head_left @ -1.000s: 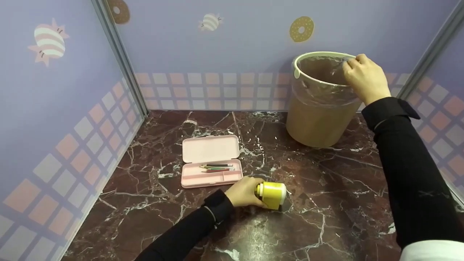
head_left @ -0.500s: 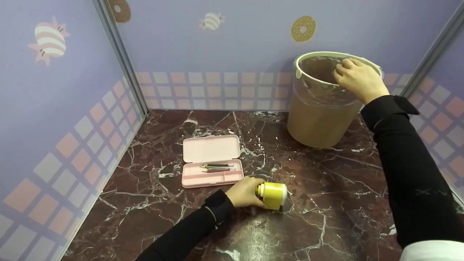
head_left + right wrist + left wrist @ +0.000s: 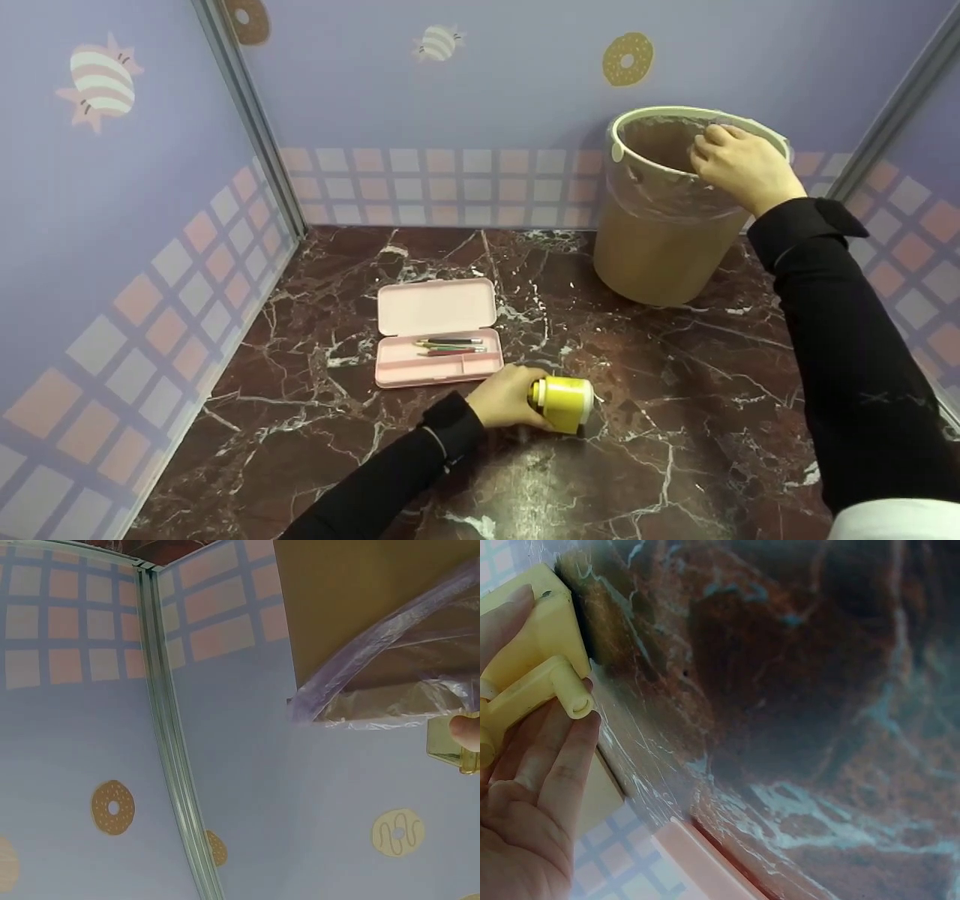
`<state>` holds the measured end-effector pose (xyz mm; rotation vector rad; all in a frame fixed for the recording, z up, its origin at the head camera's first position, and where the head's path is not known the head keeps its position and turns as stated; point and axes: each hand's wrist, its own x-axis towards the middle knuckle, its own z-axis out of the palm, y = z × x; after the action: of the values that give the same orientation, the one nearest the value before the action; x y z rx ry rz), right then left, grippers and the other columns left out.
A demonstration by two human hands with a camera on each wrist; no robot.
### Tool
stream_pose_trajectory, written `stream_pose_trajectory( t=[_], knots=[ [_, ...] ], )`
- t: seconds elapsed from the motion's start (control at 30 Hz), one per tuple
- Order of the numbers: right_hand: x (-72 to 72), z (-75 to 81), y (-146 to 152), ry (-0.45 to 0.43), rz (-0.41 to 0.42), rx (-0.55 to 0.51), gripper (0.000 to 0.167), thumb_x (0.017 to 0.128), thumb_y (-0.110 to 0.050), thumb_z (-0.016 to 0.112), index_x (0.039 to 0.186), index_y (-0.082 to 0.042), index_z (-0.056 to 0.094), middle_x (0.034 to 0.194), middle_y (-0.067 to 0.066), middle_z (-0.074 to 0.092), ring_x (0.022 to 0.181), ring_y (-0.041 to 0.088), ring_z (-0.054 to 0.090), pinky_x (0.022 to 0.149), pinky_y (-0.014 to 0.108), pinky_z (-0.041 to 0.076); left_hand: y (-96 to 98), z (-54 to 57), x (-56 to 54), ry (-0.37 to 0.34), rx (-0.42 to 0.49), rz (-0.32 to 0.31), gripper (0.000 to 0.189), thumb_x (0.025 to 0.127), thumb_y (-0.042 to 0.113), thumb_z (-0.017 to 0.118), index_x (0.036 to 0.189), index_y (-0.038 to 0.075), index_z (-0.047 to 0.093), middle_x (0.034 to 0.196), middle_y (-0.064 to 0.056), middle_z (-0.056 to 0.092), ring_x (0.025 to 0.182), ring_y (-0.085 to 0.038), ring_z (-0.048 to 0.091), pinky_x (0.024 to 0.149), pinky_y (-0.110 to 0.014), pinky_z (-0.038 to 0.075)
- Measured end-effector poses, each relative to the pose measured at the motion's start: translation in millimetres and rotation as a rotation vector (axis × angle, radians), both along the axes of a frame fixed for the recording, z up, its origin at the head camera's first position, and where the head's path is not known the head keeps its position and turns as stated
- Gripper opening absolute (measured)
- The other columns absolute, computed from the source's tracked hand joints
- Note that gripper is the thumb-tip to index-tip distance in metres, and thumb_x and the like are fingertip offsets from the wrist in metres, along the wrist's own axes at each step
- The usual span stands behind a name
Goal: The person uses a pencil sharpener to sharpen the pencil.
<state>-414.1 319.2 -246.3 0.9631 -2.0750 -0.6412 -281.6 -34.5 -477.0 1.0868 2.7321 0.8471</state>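
My left hand [image 3: 511, 397] grips a yellow crank pencil sharpener [image 3: 568, 405] on the marble table. In the left wrist view the thumb lies on the body of the sharpener, and the fingers pass behind its crank handle [image 3: 532, 694]. My right hand [image 3: 746, 161] is over the mouth of a tan waste bin [image 3: 652, 255] lined with a clear plastic bag [image 3: 390, 634]. It pinches a small see-through yellowish shavings drawer [image 3: 444, 741], only partly visible in the right wrist view; in the head view the fingers hide it.
An open pink pencil case [image 3: 435, 307] with several pencils [image 3: 451, 346] lies left of the sharpener. White specks [image 3: 541, 315] dot the table [image 3: 337, 465] between case and bin. Patterned wall panels [image 3: 450, 112] stand at the back and sides.
My right hand has shifted left from the bin's right rim to over its opening, then stayed nearly still. The left hand and sharpener have not visibly moved.
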Motion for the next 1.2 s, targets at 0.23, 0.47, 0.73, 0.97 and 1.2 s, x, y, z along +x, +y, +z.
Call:
stream_pose_trajectory(
  t=[0.23, 0.47, 0.73, 0.97, 1.2],
  knots=[
    [0.8, -1.3, 1, -0.003, -0.010, -0.044, 0.020, 0.077, 0.004, 0.061, 0.094, 0.008, 0.069, 0.093, 0.021, 0.069, 0.096, 0.038, 0.061, 0.091, 0.045, 0.056, 0.2, 0.8, 0.1, -0.010, -0.003, 0.004, 0.050, 0.065, 0.026, 0.096, 0.103, 0.005, 0.071, 0.094, -0.006, 0.078, 0.076, -0.008, 0.062, 0.076, -0.019, 0.054],
    [5.9, -1.8, 0, -0.037, -0.080, -0.175, 0.013, 0.078, 0.012, 0.062, 0.091, 0.009, 0.064, 0.096, 0.024, 0.070, 0.098, 0.040, 0.063, 0.093, 0.047, 0.056, 0.5, 0.6, 0.8, -0.018, 0.008, 0.006, 0.050, 0.065, 0.025, 0.096, 0.103, 0.005, 0.071, 0.094, -0.007, 0.077, 0.077, -0.010, 0.064, 0.076, -0.020, 0.055],
    [17.7, 1.2, -1, -0.194, -0.289, -0.560, 0.032, 0.083, 0.013, 0.064, 0.116, 0.012, 0.062, 0.122, 0.031, 0.067, 0.116, 0.048, 0.059, 0.091, 0.065, 0.054, -0.1, 0.4, 0.4, -0.001, 0.011, 0.004, 0.053, 0.064, 0.025, 0.097, 0.106, 0.004, 0.072, 0.096, -0.007, 0.079, 0.079, -0.012, 0.068, 0.077, -0.020, 0.056],
    [21.6, -3.0, 1, -0.274, -0.437, -0.978, 0.044, 0.088, -0.012, 0.075, 0.125, 0.008, 0.061, 0.127, 0.034, 0.065, 0.118, 0.054, 0.059, 0.097, 0.068, 0.048, 0.2, 0.7, -0.2, -0.020, 0.012, -0.001, 0.054, 0.064, 0.025, 0.096, 0.107, 0.004, 0.072, 0.096, -0.008, 0.079, 0.076, -0.009, 0.065, 0.075, -0.018, 0.054],
    [22.9, -7.7, 6, -0.337, -0.545, -1.271, 0.062, 0.090, -0.037, 0.075, 0.133, 0.005, 0.061, 0.129, 0.032, 0.067, 0.117, 0.055, 0.061, 0.101, 0.062, 0.046, -0.1, 0.8, -0.7, -0.003, 0.012, -0.008, 0.050, 0.065, 0.025, 0.096, 0.103, 0.005, 0.072, 0.094, -0.006, 0.078, 0.074, -0.007, 0.061, 0.073, -0.017, 0.053]
  ],
)
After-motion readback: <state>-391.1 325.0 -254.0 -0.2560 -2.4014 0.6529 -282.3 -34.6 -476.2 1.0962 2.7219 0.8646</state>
